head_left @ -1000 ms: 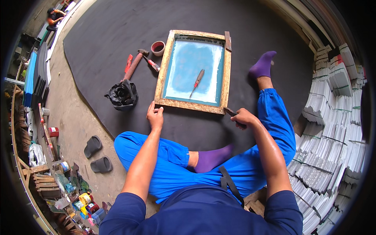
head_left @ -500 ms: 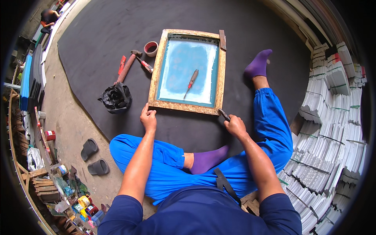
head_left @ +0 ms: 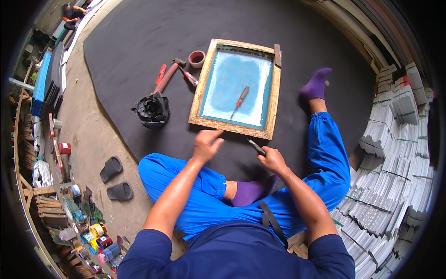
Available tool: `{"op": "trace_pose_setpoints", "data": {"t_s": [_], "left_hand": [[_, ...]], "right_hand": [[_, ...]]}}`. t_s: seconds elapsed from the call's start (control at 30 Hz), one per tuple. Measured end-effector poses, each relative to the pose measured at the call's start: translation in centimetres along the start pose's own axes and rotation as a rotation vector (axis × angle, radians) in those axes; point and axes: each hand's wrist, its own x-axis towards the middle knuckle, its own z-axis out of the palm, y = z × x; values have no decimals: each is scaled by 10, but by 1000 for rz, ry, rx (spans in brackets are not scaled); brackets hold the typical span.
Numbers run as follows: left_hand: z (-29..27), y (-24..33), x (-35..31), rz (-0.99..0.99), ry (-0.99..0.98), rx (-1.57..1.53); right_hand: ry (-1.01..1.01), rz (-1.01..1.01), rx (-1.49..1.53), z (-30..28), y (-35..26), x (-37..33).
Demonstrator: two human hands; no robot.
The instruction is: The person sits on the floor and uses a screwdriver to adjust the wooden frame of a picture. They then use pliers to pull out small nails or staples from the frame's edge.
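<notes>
A wooden-framed screen (head_left: pixel 196 104) lies flat on a dark mat, its mesh blue with a whitish border. At its near edge hovers my left hand (head_left: pixel 207 145), thumb and forefinger apart; nothing shows in it, and I cannot tell whether it touches the wood. My right hand (head_left: pixel 273 161) is closed around a small hand tool (head_left: pixel 257 148) with a dark handle and a metal tip, held just short of the frame's near right side. On the mesh rests a screwdriver (head_left: pixel 241 100) with a reddish handle.
Left of the frame lie a hammer (head_left: pixel 166 79), a red-handled tool (head_left: pixel 189 78), a tape roll (head_left: pixel 196 59) and a crumpled black bag (head_left: pixel 153 110). Slippers (head_left: pixel 111 169) sit on the floor. Bundled white sheets (head_left: pixel 371 190) are stacked at right. A person (head_left: pixel 72 16) sits far left.
My left hand has left the frame's near left corner and shifted right along the near edge. My right hand has drawn the tool back from the near right corner. The view has shifted slightly.
</notes>
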Motion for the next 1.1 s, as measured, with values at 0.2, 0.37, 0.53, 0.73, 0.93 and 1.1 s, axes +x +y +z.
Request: {"op": "trace_pose_setpoints", "data": {"t_s": [0.2, 0.37, 0.53, 0.73, 0.93, 1.1], "left_hand": [[21, 22, -17, 90, -230, -3], [26, 14, -25, 125, -259, 62], [28, 7, -26, 76, -289, 28], [3, -18, -18, -561, -348, 270], [-8, -35, -15, -791, -255, 306], [-12, -34, -11, -883, -239, 358]], "right_hand": [[-152, -74, -56, 30, -23, -2], [-212, -116, -66, 32, -25, -3], [-238, -145, 43, 29, -15, -5], [-106, 13, 143, -11, 14, -10], [71, 153, -60, -49, 23, -8], [69, 161, -226, -58, 30, -2]]}}
